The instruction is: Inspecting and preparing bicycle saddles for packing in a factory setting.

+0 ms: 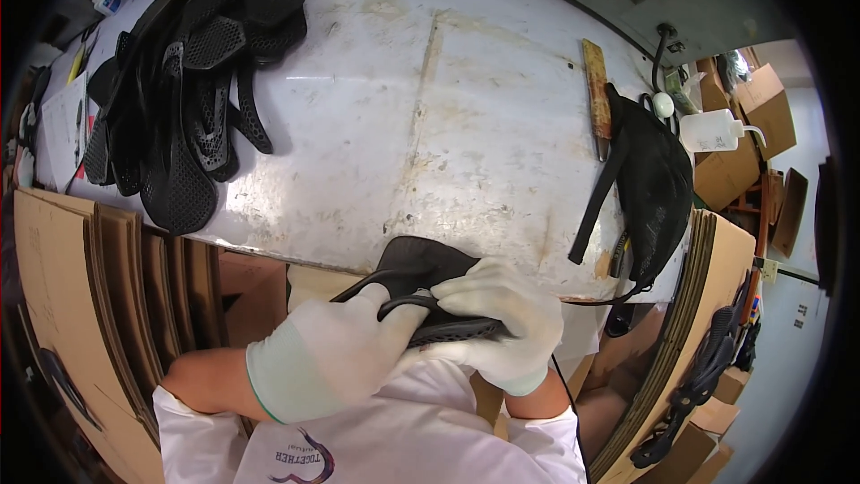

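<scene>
Black perforated saddle shell (430, 300), flat at table edge

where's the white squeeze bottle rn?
In the head view, the white squeeze bottle stands far right, past the table's right end, beside the black bag and in front of cardboard boxes.

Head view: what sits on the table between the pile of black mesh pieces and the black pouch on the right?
Nothing. In the head view, the stretch of worn white table between the pile of black mesh pieces and the black pouch is bare, only stained and scuffed.

two gloved hands (331, 354); one squeeze bottle (712, 132); one file (597, 94)
</scene>
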### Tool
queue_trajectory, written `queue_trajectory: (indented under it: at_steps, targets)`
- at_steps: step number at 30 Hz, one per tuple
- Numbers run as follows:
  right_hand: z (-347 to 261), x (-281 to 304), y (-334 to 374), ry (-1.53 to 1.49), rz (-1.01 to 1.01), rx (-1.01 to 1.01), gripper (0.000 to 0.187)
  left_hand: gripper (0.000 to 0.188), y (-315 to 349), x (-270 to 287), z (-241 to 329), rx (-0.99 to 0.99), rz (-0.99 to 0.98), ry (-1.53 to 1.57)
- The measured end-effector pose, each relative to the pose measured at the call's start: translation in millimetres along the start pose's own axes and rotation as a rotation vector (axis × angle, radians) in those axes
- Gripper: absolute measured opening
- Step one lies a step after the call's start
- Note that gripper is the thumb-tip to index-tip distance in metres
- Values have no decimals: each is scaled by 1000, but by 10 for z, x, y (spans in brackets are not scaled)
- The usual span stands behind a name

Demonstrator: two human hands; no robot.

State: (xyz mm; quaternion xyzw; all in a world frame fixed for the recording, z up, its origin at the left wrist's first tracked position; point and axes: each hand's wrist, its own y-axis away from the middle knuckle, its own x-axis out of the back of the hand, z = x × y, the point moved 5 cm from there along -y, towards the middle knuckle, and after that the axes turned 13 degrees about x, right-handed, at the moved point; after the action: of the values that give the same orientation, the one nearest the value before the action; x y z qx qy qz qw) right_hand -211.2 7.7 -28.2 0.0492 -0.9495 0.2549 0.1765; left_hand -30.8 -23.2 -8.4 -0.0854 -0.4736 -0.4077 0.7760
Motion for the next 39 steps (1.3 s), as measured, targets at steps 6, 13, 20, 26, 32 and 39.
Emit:
queue_trajectory:
  at_steps: [6,13,20,26,32,39]
  targets:
    - [16,-1,29,-67,-1,-24,41,38,108,-179,68,201,27,-98]
    - [34,-91,-106,17,380,-7,50,35,47,-179,-366,112,57,691]
    - [47,-193,163,-245,293,-30,57,58,262,-825,-435,103,-275,1794]
    - [-126,-184,56,-212,63,227,25,46,115,-306,-613,-114,330,1648]
    - [-262,-273,10,2,-117,255,18,34,224,90,-298,-134,255,810]
    - [-312,-215,38,0,-37,167,19,18,208,-64,-234,-32,388,803]
